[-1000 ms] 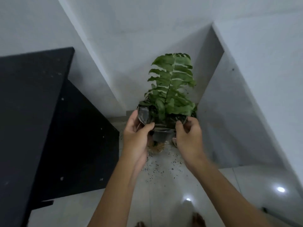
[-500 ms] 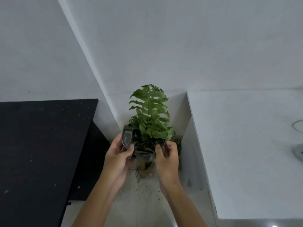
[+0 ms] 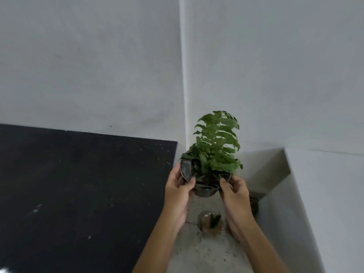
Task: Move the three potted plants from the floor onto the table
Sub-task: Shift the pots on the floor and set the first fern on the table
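A green fern in a dark plastic pot is held in the air between both hands, just right of the black table's right edge. My left hand grips the pot's left side and my right hand grips its right side. The black table fills the lower left. Below the held pot, a small clear pot with a little plant stands on the floor. Another dark pot shows partly behind my right wrist, in the corner.
A white counter stands to the right, with its side panel walling the narrow floor gap. Loose soil is scattered on the pale floor between table and counter. White walls meet in a corner behind the fern.
Both hands have lifted the fern pot from near the floor up to table height. The view has risen, so the table top now shows wide on the left.
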